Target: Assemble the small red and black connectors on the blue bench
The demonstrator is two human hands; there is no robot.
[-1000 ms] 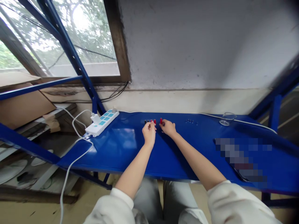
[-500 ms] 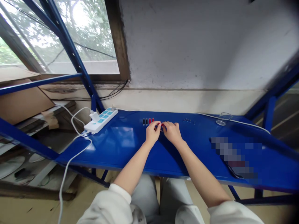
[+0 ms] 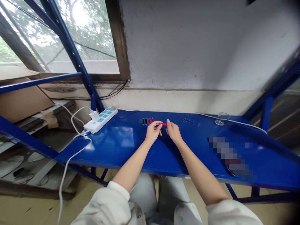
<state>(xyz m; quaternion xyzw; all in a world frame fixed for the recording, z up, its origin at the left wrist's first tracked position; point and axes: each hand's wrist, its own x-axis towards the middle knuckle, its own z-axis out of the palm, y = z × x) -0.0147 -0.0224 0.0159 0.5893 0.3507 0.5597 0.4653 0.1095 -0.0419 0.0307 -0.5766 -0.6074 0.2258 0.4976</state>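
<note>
**Change:** the hands, close together over the row in the previous view, now stand slightly apart, and a red rod (image 3: 162,124) shows clearly between them, lying roughly level.

**Left hand** (image 3: 152,132): thumb and fingers pinch the near end of the red rod, above the blue steel bench top (image 3: 126,150).

**Right hand** (image 3: 173,132): fingertips point toward the far end of the red rod, just beside it. Contact cannot be told from this view.

**Hands together:** apart, not touching each other, with only the red rod spanning most of the gap.

**Red rod position:** in the air over the bench, just right of the row of posts and off the surface.

**Count, row:** two black posts (image 3: 144,121) and two red posts (image 3: 151,120) stand upright on the bench top, four in all.

**Count, held:** one red rod.

**Count, small parts:** one cluster of dark studs (image 3: 187,120) to the right, about five; too small to count exactly.

**Other items:** one white power strip (image 3: 100,119) with its white cable (image 3: 70,156), at the left end of the bench; one clear glass ring object (image 3: 221,118) at the far right, near the wall; one pixelated patch (image 3: 229,154) on the bench top, contents unreadable.

**Sleeves:** white on both forearms, pushed back from the wrists.
</note>
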